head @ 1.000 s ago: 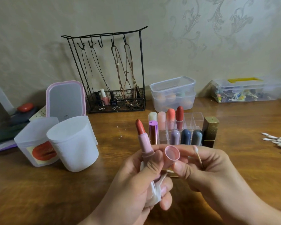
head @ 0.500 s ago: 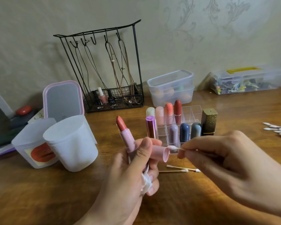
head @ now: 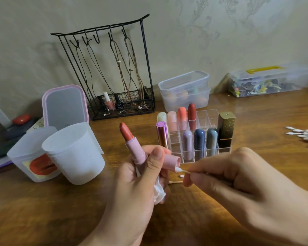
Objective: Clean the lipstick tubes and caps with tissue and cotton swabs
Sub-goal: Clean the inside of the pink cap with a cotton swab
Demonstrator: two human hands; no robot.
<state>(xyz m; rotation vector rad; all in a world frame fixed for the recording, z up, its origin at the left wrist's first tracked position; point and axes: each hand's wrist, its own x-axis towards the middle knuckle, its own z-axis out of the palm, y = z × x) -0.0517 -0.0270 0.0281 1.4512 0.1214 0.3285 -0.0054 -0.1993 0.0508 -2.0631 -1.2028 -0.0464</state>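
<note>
Head view: our left hand (head: 142, 176) is gripping pink lipstick tube (head: 134, 148), pink cap (head: 171, 161) and tissue (head: 158, 192) together, centre frame. Our right hand (head: 238, 176) is pinching cotton swab (head: 182, 170), tip touching cap mouth at 3 o'clock. We are judging smooth, light plastic slippery, bare bullet smearable; holding by barrel. Organizer (head: 208, 118) at 12 o'clock on counter (head: 43, 210).

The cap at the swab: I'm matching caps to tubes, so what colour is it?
Pink, like the tube beside it; the cap shows in the head view.
</note>
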